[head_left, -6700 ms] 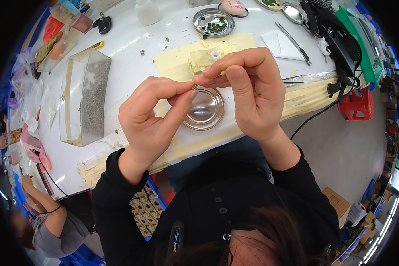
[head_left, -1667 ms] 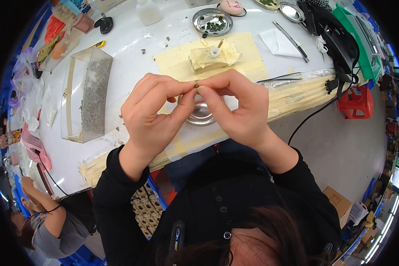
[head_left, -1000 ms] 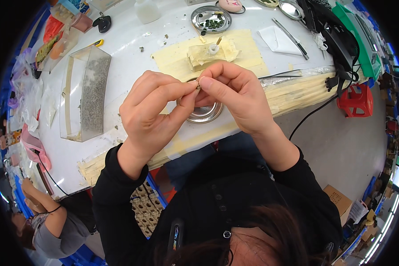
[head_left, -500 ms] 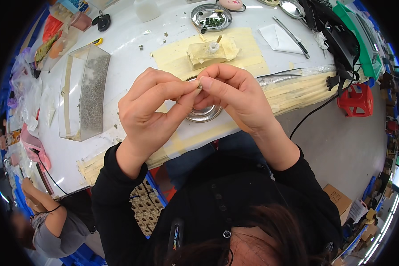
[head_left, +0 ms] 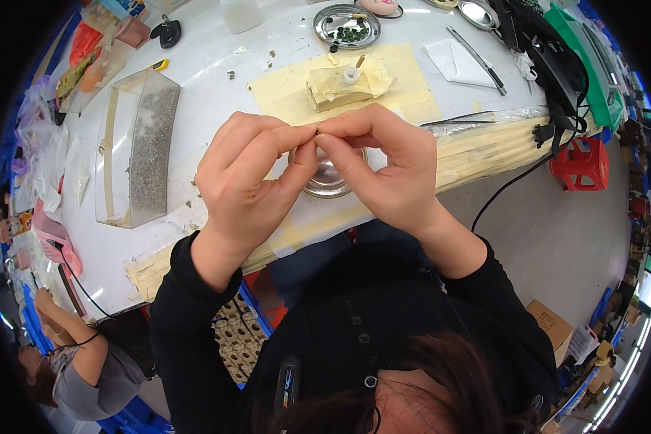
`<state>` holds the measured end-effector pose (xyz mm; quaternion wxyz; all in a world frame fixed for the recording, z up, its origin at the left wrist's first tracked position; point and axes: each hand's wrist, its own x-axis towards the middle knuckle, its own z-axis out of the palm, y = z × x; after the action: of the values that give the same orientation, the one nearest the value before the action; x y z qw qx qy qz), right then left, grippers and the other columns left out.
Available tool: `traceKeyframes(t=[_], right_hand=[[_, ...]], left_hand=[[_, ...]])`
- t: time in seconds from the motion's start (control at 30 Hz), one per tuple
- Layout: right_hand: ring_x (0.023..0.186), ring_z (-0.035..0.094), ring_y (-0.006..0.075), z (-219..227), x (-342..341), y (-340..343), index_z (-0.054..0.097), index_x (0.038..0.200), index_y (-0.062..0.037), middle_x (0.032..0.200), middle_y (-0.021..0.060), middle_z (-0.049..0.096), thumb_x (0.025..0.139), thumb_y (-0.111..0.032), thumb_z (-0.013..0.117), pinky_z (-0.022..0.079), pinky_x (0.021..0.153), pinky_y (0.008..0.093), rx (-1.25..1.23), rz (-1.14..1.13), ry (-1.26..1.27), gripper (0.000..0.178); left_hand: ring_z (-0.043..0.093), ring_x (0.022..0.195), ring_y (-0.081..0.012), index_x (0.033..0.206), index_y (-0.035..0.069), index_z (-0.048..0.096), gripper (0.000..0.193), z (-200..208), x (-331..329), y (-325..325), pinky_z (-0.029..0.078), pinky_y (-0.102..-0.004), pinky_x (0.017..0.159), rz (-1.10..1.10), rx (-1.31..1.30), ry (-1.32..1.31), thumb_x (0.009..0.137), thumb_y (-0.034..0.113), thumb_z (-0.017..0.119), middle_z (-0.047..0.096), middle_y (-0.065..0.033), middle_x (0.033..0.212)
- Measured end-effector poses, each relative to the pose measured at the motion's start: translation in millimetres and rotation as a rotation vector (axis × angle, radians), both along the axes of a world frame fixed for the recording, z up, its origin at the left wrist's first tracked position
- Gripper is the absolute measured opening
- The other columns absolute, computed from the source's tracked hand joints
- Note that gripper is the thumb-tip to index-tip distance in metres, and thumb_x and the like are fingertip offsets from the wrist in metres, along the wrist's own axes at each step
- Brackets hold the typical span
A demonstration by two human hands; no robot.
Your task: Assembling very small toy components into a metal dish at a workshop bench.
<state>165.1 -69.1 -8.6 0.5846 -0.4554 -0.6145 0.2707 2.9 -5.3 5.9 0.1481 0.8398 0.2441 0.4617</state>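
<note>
- Clock directions below run from the point where the fingertips meet; 12 is the top of my head view.
- Left hand point(head_left: 242, 173): I see thumb and forefinger pinched nearly closed on a tiny dark piece point(head_left: 317, 132), the other fingers curled loosely behind.
- Right hand point(head_left: 387, 170): thumb and forefinger drawn together too, tips on the same piece from the 3 o'clock side. Which hand bears the hold, I cannot tell.
- The piece sits between the two sets of fingertips, above the table point(head_left: 217, 94); too small and covered for me to make out its shape.
- At 6 o'clock, below the fingers, a round silver dish point(head_left: 330, 186), partly hidden by both hands.
- At 1 o'clock, near, a block wrapped in pale tape point(head_left: 333, 92). On it a small white cup point(head_left: 351, 74), a thin stick point(head_left: 361, 62) tilted in it.
- Beyond the block, between 12 and 1, a round metal tray point(head_left: 327, 39) with dark green bits point(head_left: 351, 34) scattered in it.
- At 9 o'clock, well apart from the left hand, a clear box point(head_left: 118, 155) with grey grains point(head_left: 152, 148) along one side.
- At 2 o'clock, a white sheet point(head_left: 452, 65), a dark pen-like tool point(head_left: 477, 59) lying along it.
- Between 7 and 8, far off, a co-worker in a grey top point(head_left: 98, 387), bare forearms raised.
</note>
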Motion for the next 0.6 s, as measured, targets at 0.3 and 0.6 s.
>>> traceKeyframes(t=[0.3, 0.6], right_hand=[[0.084, 0.068, 0.0119, -0.9, 11.5, 1.6, 0.063, 0.102, 0.0018, 0.093, 0.0078, 0.069, 0.095, -0.013, 0.064, 0.057, 0.077, 0.0241, -0.491, 0.376, 0.779, 0.017], [0.090, 0.069, 0.0151, -0.6, 19.1, 2.0, 0.064, 0.103, 0.0017, 0.096, 0.0084, 0.068, 0.096, -0.014, 0.062, 0.057, 0.081, 0.0259, -0.607, 0.547, 0.969, 0.017]], left_hand=[[0.060, 0.066, -0.0156, 0.085, 0.004, 0.073, 0.021, 1.8, -1.9, 0.6, 0.046, -0.0261, 0.056, -0.132, -0.112, -0.080, 0.067, -0.006, 0.077, 0.064, -0.0045, 0.073], [0.060, 0.066, -0.0146, 0.091, 0.005, 0.075, 0.024, 2.2, -3.2, 4.2, 0.045, -0.0253, 0.056, -0.216, -0.096, -0.077, 0.069, -0.005, 0.079, 0.064, -0.0042, 0.076]])
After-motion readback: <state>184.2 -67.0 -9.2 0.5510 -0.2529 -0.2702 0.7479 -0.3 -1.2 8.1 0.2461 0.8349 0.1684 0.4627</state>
